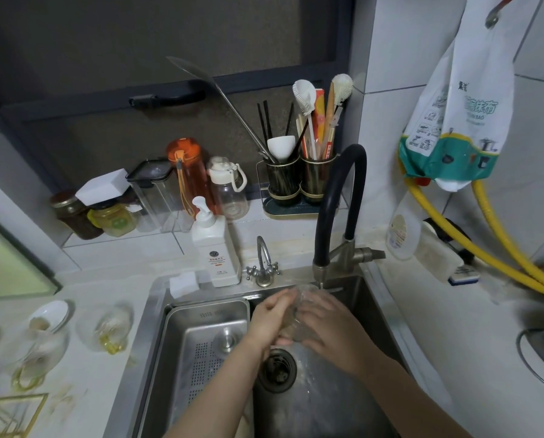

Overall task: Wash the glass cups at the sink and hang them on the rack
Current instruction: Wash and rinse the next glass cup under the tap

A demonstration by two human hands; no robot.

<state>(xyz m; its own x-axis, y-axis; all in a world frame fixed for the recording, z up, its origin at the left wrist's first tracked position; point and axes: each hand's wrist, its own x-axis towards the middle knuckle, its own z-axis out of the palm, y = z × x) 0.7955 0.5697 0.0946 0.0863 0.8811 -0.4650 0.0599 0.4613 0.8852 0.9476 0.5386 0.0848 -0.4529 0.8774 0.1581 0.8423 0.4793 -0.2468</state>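
Over the steel sink (359,289) I hold a clear glass cup (299,306) just under the spout of the black-necked faucet (326,235). My left hand (270,320) grips the cup from the left and my right hand (330,330) wraps it from the right. Most of the cup is hidden between my fingers. On the counter to the left lie more glass cups with gold handles (109,327) (40,352). A gold wire rack (8,412) shows at the bottom left corner.
A steel drain basket (201,339) fills the sink's left half; the drain (277,368) lies below my hands. A white soap pump bottle (213,251), a small tap (262,263), jars, bottles and a utensil holder (299,181) line the back. Yellow hoses (498,238) run at right.
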